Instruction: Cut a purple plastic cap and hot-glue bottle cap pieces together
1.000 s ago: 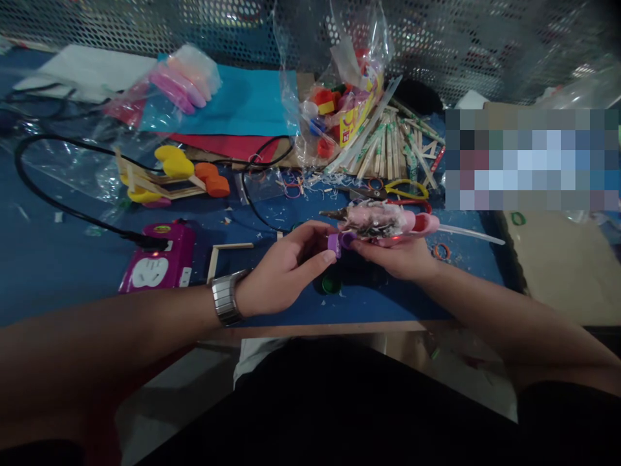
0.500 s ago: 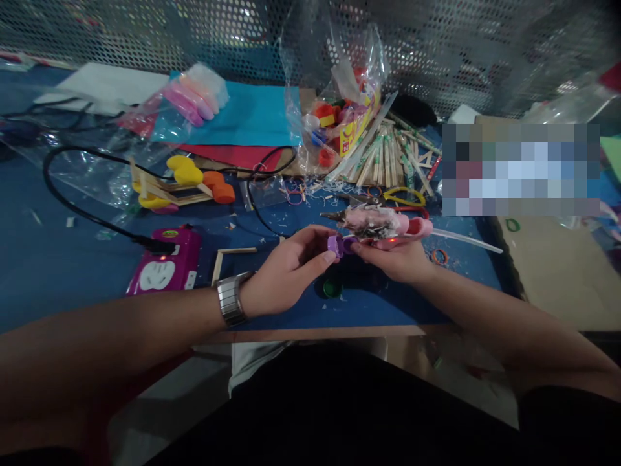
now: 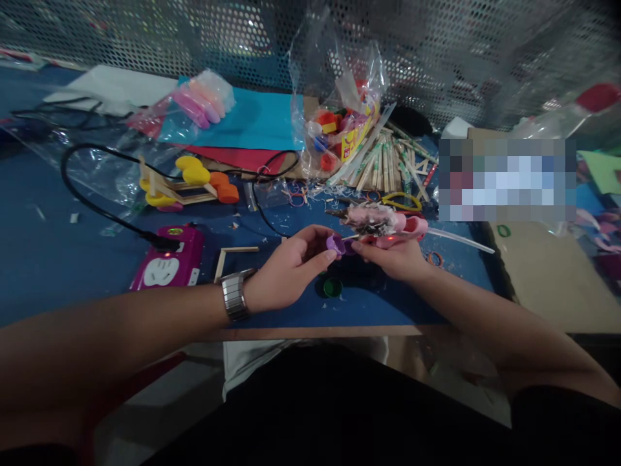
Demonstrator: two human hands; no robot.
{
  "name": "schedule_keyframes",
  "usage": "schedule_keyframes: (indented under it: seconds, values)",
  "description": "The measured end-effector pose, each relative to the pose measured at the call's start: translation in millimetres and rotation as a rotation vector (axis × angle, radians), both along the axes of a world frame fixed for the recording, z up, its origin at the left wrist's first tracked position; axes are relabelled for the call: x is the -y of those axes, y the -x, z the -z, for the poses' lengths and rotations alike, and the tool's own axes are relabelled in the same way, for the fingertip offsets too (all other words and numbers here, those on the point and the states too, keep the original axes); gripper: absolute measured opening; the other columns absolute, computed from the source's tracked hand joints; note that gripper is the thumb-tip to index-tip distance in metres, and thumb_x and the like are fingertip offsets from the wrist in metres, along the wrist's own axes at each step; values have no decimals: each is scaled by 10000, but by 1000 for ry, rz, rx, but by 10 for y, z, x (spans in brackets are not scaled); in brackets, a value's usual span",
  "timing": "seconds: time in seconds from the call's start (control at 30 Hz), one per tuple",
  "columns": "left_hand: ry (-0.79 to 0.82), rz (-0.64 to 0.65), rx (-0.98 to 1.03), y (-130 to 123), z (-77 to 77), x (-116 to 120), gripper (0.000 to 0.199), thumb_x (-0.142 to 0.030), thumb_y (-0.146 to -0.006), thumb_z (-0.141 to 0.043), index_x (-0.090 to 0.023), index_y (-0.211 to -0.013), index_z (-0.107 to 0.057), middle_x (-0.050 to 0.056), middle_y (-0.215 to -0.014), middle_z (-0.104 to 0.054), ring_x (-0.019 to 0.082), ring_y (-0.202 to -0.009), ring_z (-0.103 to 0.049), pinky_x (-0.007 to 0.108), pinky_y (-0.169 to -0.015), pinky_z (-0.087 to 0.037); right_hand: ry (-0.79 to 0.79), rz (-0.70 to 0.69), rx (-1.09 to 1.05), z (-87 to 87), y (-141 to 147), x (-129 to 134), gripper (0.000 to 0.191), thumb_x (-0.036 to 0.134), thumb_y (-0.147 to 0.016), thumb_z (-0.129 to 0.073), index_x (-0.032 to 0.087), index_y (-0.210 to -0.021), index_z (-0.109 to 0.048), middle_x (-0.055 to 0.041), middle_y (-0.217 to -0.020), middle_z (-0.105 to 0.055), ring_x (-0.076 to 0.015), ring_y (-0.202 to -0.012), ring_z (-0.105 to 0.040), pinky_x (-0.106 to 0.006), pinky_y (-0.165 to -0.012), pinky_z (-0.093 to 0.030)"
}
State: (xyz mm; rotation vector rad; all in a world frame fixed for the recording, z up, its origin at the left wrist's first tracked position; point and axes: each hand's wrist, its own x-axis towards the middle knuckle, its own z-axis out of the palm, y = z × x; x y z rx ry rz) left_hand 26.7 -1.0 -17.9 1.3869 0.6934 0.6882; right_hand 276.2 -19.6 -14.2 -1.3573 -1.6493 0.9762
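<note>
My left hand (image 3: 291, 272) is closed, pinching a purple bottle cap (image 3: 334, 244) between thumb and fingers. Right beside it, a second purple cap (image 3: 350, 246) sits at the thumb tip of my right hand (image 3: 400, 260). That hand is also wrapped around a pink hot glue gun (image 3: 371, 220), whose dark nozzle points left above the caps. A clear glue stick (image 3: 460, 239) sticks out of its back end, and a small red light glows on it. A green cap (image 3: 332, 287) lies on the table below the hands.
A purple power strip (image 3: 167, 262) with a black plug stands left, near an L of wooden sticks (image 3: 220, 259). Behind lie a stick model with yellow and orange caps (image 3: 187, 184), yellow-handled scissors (image 3: 402, 202), bundled sticks (image 3: 378, 162) and a plastic bag of caps (image 3: 334, 129). Cardboard (image 3: 538, 272) lies right.
The purple cap in my left hand has tilted a little, so more of its round opening shows. Both hands keep their hold; the view has shifted slightly.
</note>
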Motion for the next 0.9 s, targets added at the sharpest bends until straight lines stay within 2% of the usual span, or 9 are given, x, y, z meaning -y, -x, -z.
schedule_keyframes:
  seconds: [0.13, 0.2, 0.3, 0.43, 0.5, 0.63, 0.73, 0.9]
  values:
    - [-9, -37, 17, -3, 2, 3, 345, -396, -1069, -691, -170, -1315, -605, 89, -1175, -756, 135, -936, -701, 296, -900, -639, 31, 48, -12, 36, -46, -38, 449, 636, -851, -866, 241, -738, -684, -13, -670, -672, -197, -635, -640, -361, -620, -578]
    - [-26, -45, 13, -7, 3, 1, 346, -382, -1061, -704, -172, -1316, -605, 101, -1214, -764, 145, -956, -717, 326, -932, -653, 46, 69, -34, 71, -76, -59, 411, 604, -835, -885, 223, -857, -735, -20, -746, -717, -202, -679, -670, -369, -673, -602]
    - [-43, -42, 15, -16, 10, -5, 358, -364, -1048, -720, -170, -1323, -600, 129, -1280, -773, 179, -1047, -752, 362, -976, -662, 69, 43, -72, 114, -107, -67, 463, 580, -813, -917, 206, -1038, -765, -53, -909, -781, -230, -805, -743, -406, -800, -658]
    - [-16, -25, 29, -24, 26, -12, 374, -390, -1050, -722, -180, -1330, -593, 142, -1312, -787, 237, -1208, -766, 389, -1020, -662, 24, -12, -5, 122, -109, -45, 413, 574, -791, -947, 239, -981, -799, -83, -1031, -836, -301, -1019, -801, -502, -1028, -668]
    - [-10, -4, 30, -22, 30, -13, 385, -412, -1052, -721, -183, -1335, -595, 144, -1334, -790, 237, -1216, -771, 380, -1024, -659, -11, -23, 49, 108, -95, -34, 386, 580, -803, -948, 261, -985, -831, -72, -1056, -858, -309, -1049, -812, -522, -1094, -652]
    - [-11, 35, 23, -13, 37, -12, 403, -434, -1054, -722, -176, -1342, -608, 138, -1335, -800, 225, -1167, -787, 369, -1016, -651, -61, -40, 17, 85, -64, -18, 331, 552, -858, -930, 274, -1021, -856, -63, -1073, -874, -301, -1037, -830, -497, -1071, -676]
    - [2, 40, 24, -9, 50, -7, 389, -439, -1062, -720, -181, -1338, -625, 130, -1332, -808, 228, -1181, -784, 383, -1032, -639, -103, -64, 18, 87, -57, -15, 256, 478, -885, -920, 281, -1036, -861, -63, -1125, -878, -302, -1088, -829, -500, -1127, -654]
    - [-9, 28, 36, -8, 60, 4, 436, -482, -1067, -720, -174, -1365, -637, 138, -1350, -793, 228, -1218, -765, 375, -1066, -615, -146, -59, 62, 92, -70, -12, 208, 484, -879, -907, 298, -954, -852, -49, -1053, -879, -299, -1091, -833, -469, -1146, -647]
